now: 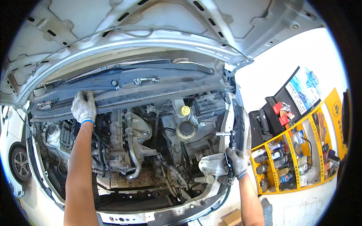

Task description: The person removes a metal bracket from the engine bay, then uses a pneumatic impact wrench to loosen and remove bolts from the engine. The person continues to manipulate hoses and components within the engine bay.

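Observation:
My right hand (236, 162), in a grey-white work glove, is wrapped round an air ratchet (232, 141) by the right fender. A silver socket (223, 134) sticks out leftward from its head, and a dark hose (227, 192) trails down from its lower end. My left hand (84, 106), gloved too, rests at the dark cowl panel (158, 87) below the windscreen. Its fingers are curled together, and what they hold, if anything, is hidden. Several loose bolts (145, 80) lie on the cowl, and small metal parts (47, 104) lie at its left end.
Under the raised bonnet (169, 17) lies the engine (118, 143), with a yellow-capped reservoir (185, 110) and a black box (208, 105) to its right. A yellow shelf rack (274, 167) with bottles and an open tool case (260, 124) stand at right. Another car's wheel (19, 162) shows at left.

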